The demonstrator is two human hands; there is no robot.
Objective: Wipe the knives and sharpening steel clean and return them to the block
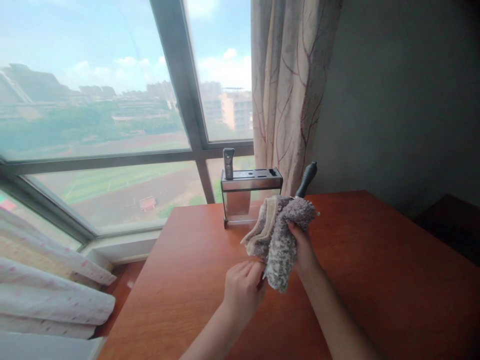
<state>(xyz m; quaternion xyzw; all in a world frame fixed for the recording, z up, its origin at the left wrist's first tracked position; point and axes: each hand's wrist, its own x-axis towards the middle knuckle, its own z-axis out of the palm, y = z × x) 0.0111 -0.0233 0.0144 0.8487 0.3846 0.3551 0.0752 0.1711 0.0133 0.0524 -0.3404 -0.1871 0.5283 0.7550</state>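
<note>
A fluffy grey-and-white cleaning cloth (283,245) with beige edging hangs folded above the table. My right hand (300,245) is closed around it from the right side, thumb on the pile. From the top of the cloth sticks a dark ribbed handle (308,177); the rest of that tool is covered, so its kind is hidden. Down at the cloth's lower left, my left hand (245,282) is closed with its fingertips against the cloth, partly out of sight. Just behind stands a knife block (255,181) with clear sides and one dark-handled knife (228,162) in its left slot.
The reddish-brown wooden table (180,280) stretches under both hands, its far edge near a window (93,125). A patterned curtain (288,90) hangs behind the knife block. White fabric (56,295) is at lower left, and a dark wall (393,100) rises at right.
</note>
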